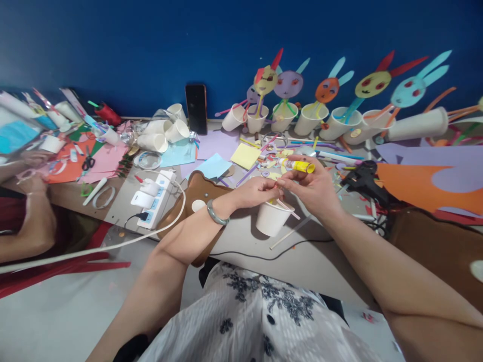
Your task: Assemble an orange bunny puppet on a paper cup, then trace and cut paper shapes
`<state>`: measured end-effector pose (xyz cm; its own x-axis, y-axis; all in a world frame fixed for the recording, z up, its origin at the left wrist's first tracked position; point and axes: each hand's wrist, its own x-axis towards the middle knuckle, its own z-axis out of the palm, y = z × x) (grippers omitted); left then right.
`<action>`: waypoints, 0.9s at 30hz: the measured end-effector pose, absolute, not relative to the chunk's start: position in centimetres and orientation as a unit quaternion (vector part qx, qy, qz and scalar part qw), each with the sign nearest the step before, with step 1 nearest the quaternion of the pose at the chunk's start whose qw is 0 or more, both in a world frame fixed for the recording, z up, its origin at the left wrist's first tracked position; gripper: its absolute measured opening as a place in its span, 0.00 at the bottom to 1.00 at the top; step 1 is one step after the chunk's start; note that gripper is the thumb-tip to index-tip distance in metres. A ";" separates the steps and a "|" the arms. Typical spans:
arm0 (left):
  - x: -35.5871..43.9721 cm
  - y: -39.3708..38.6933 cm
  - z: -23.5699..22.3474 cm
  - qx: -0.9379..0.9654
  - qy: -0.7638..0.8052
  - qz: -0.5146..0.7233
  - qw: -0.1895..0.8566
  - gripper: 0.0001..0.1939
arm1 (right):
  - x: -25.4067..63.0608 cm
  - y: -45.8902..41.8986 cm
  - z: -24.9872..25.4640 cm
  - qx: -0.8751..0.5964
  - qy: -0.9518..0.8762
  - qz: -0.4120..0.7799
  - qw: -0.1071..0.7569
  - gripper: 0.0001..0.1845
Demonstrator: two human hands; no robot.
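My left hand [256,193] is closed, its fingertips pinched on a small reddish bit just above a white paper cup [272,221]. My right hand [315,188] meets it there, thumb and finger near the same spot. A yellow tube [302,166], looking like a glue stick, is tucked in the right hand and points right. Upright on the table, the cup has a pale pink strip [293,212] sticking over its rim. What the left fingertips pinch is mostly hidden.
Rabbit-faced paper figures [289,84] stand in cups along the blue wall. A black glue gun [366,181] lies right, a power strip [156,201] with a white cable left. A phone [196,108] leans behind. At far left a co-worker's hands [33,176] are visible.
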<state>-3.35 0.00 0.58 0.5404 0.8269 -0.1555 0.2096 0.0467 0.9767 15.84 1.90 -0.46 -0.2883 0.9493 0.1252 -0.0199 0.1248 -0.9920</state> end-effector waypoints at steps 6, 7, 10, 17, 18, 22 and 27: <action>-3.5 0.1 0.7 0.571 0.447 0.293 0.623 0.12 | 16.7 2.3 0.0 -0.431 -0.605 0.412 0.529 0.19; -3.5 0.1 0.6 0.562 0.452 0.296 0.627 0.12 | 16.9 2.3 -0.1 -0.423 -0.615 0.404 0.529 0.19; -3.5 0.2 0.4 0.543 0.452 0.302 0.640 0.11 | 17.4 2.1 -0.4 -0.403 -0.669 0.364 0.508 0.20; -3.5 0.2 0.0 0.554 0.444 0.304 0.636 0.14 | 17.5 1.5 -0.7 -0.387 -0.776 0.216 0.449 0.12; -3.6 0.3 0.0 0.558 0.446 0.304 0.630 0.15 | 17.5 1.6 -0.8 -0.393 -0.783 0.196 0.441 0.12; -3.6 0.3 -0.1 0.570 0.447 0.299 0.621 0.14 | 17.8 2.7 -1.6 -0.430 -0.790 0.110 0.424 0.13; -3.6 0.3 0.2 0.550 0.417 0.288 0.664 0.11 | 18.7 4.8 -2.6 -0.476 -0.827 0.055 0.294 0.18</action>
